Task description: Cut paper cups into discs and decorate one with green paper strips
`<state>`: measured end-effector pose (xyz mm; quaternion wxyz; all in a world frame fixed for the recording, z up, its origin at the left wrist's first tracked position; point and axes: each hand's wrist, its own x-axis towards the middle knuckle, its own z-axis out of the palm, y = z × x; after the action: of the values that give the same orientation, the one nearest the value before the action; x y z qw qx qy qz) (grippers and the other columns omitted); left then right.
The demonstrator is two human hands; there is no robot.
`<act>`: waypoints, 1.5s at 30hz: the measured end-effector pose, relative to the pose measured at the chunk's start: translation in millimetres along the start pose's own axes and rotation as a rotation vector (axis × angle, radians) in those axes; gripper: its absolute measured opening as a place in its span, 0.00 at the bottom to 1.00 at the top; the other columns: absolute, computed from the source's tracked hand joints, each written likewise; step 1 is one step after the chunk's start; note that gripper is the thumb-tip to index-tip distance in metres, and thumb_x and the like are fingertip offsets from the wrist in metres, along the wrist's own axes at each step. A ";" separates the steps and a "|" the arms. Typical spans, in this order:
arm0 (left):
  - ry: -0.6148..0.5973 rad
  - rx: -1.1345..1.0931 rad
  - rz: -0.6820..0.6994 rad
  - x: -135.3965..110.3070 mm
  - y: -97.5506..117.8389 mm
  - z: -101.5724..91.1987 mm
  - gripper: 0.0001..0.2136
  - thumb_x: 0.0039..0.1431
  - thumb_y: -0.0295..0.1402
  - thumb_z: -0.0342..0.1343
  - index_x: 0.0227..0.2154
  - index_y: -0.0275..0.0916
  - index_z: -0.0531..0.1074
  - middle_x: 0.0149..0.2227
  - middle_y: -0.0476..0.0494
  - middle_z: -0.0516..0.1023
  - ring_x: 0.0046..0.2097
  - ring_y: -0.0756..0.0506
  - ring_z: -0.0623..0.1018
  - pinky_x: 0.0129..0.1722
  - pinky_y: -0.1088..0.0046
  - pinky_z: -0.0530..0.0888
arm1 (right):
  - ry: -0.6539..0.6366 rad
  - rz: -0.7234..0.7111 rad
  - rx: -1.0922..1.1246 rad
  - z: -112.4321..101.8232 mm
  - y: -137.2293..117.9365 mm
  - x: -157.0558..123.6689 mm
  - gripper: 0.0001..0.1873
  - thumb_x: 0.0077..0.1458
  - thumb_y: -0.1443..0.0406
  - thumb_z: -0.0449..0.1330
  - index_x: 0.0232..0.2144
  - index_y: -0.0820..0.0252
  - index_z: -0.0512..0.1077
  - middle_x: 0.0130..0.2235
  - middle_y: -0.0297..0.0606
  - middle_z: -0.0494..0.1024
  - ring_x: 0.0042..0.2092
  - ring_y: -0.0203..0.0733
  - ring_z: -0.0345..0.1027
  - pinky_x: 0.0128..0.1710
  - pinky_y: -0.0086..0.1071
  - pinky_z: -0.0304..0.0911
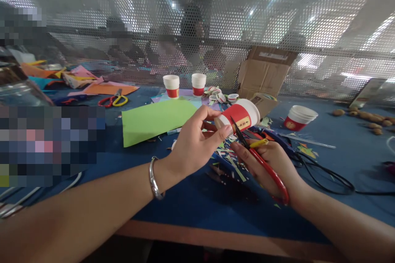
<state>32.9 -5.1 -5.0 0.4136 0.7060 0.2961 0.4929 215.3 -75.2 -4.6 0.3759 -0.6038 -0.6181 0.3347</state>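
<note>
My left hand (193, 141) grips a red-and-white paper cup (240, 116) by its base, the cup lying on its side with its mouth to the right. My right hand (271, 164) is closed round red-and-yellow-handled scissors (262, 160). Their dark blades point up and touch the cup's red wall near the base. A silver bangle (153, 177) sits on my left wrist. Both hands hover over the blue table (197, 205), above scattered coloured paper scraps (230, 164).
A green paper sheet (154, 121) lies left of the hands. Two upright cups (171, 86) stand behind, with another cup stack (298, 117) at the right. A cardboard box (265, 74), a second pair of scissors (112, 100), black cables (327, 174), coloured sheets (108, 88) and a perforated screen surround.
</note>
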 end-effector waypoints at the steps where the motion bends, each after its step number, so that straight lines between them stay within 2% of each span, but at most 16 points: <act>1: 0.006 0.022 0.020 -0.5 0.2 0.0 0.15 0.60 0.40 0.64 0.44 0.40 0.70 0.43 0.43 0.78 0.41 0.47 0.79 0.36 0.74 0.77 | 0.000 -0.003 0.004 0.1 -0.6 0.1 0.28 0.54 0.43 0.65 0.18 0.56 0.63 0.14 0.29 0.65 0.16 0.34 0.57 0.16 0.30 0.53; 5: -0.008 0.080 0.053 -1.3 0.4 -1.2 0.16 0.59 0.39 0.65 0.46 0.40 0.70 0.46 0.40 0.79 0.45 0.45 0.79 0.37 0.73 0.78 | 0.010 -0.022 0.005 1.9 -0.6 0.1 0.29 0.54 0.43 0.64 0.18 0.56 0.64 0.14 0.30 0.66 0.16 0.34 0.58 0.17 0.30 0.54; 11: -0.015 0.018 0.082 -0.2 3.2 -1.1 0.17 0.57 0.38 0.67 0.46 0.38 0.72 0.45 0.41 0.80 0.43 0.46 0.80 0.41 0.72 0.79 | 0.034 -0.040 0.054 1.9 -2.8 -3.0 0.29 0.54 0.42 0.64 0.17 0.57 0.65 0.13 0.28 0.63 0.15 0.32 0.54 0.15 0.29 0.50; 13: -0.005 -0.096 0.016 0.8 4.8 0.9 0.19 0.57 0.38 0.67 0.48 0.38 0.71 0.46 0.40 0.80 0.45 0.45 0.80 0.43 0.70 0.79 | 0.049 -0.049 0.036 0.9 -5.2 -3.8 0.31 0.54 0.42 0.64 0.15 0.57 0.64 0.13 0.28 0.61 0.15 0.31 0.52 0.15 0.29 0.48; 15: 0.013 -0.251 -0.112 2.1 5.7 3.5 0.22 0.57 0.39 0.67 0.50 0.38 0.70 0.47 0.40 0.80 0.46 0.45 0.80 0.45 0.69 0.79 | 0.071 -0.063 0.007 0.2 -7.1 -3.7 0.31 0.54 0.42 0.64 0.15 0.57 0.63 0.13 0.28 0.61 0.16 0.31 0.52 0.15 0.29 0.47; 18: 0.025 -0.439 -0.304 3.9 5.7 6.5 0.20 0.55 0.39 0.69 0.46 0.35 0.71 0.43 0.41 0.80 0.41 0.48 0.80 0.43 0.70 0.79 | 0.096 -0.091 -0.020 0.3 -7.2 -1.7 0.29 0.53 0.43 0.65 0.17 0.57 0.64 0.14 0.28 0.63 0.16 0.32 0.54 0.15 0.29 0.48; 21: 0.019 -0.494 -0.360 5.3 5.3 7.1 0.18 0.53 0.37 0.70 0.42 0.34 0.72 0.39 0.43 0.80 0.37 0.51 0.79 0.43 0.71 0.78 | 0.088 -0.116 -0.034 0.6 -4.8 1.1 0.29 0.53 0.43 0.65 0.17 0.57 0.63 0.14 0.28 0.63 0.16 0.32 0.54 0.16 0.28 0.49; 28: 0.001 -0.402 -0.251 9.8 5.4 1.6 0.16 0.52 0.35 0.70 0.39 0.35 0.73 0.34 0.46 0.81 0.36 0.50 0.79 0.40 0.71 0.78 | 0.042 -0.123 -0.029 1.5 0.6 2.7 0.28 0.56 0.43 0.63 0.19 0.57 0.66 0.15 0.28 0.66 0.16 0.33 0.57 0.17 0.29 0.53; 31: -0.038 -0.353 -0.253 10.7 5.2 -1.5 0.14 0.53 0.34 0.69 0.39 0.34 0.73 0.37 0.43 0.81 0.36 0.50 0.79 0.40 0.70 0.78 | 0.043 -0.109 -0.048 2.4 2.4 2.3 0.30 0.56 0.43 0.63 0.15 0.57 0.64 0.14 0.29 0.65 0.17 0.32 0.58 0.18 0.29 0.55; 34: -0.055 -0.324 -0.248 9.4 4.7 -2.2 0.15 0.53 0.35 0.69 0.40 0.34 0.74 0.40 0.41 0.81 0.38 0.49 0.79 0.41 0.70 0.78 | 0.038 -0.103 -0.054 3.3 3.8 2.0 0.30 0.57 0.44 0.63 0.15 0.58 0.65 0.13 0.29 0.64 0.16 0.32 0.57 0.18 0.28 0.55; 37: -0.048 -0.277 -0.172 7.0 4.3 -1.0 0.16 0.54 0.36 0.69 0.42 0.35 0.73 0.40 0.41 0.81 0.40 0.47 0.80 0.42 0.69 0.78 | 0.041 -0.124 -0.027 4.2 4.1 1.1 0.29 0.57 0.44 0.63 0.16 0.58 0.66 0.12 0.28 0.64 0.15 0.31 0.55 0.15 0.28 0.51; 39: -0.041 -0.238 -0.105 5.9 4.2 -0.3 0.17 0.55 0.37 0.69 0.44 0.35 0.73 0.42 0.40 0.81 0.42 0.46 0.80 0.42 0.69 0.78 | 0.060 -0.136 -0.012 5.0 3.4 0.2 0.31 0.56 0.43 0.63 0.15 0.57 0.63 0.12 0.28 0.63 0.14 0.31 0.55 0.15 0.28 0.50; 45: -0.040 -0.013 0.064 2.3 3.4 -3.1 0.17 0.59 0.38 0.65 0.47 0.37 0.71 0.41 0.41 0.80 0.41 0.45 0.80 0.42 0.68 0.79 | 0.090 -0.082 0.012 7.9 0.9 -3.0 0.32 0.55 0.42 0.62 0.14 0.56 0.61 0.12 0.29 0.63 0.14 0.31 0.54 0.14 0.28 0.48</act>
<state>30.7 -4.0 -0.4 0.4080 0.7222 0.2618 0.4934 208.9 -77.8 -9.4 0.4205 -0.5902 -0.6226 0.2952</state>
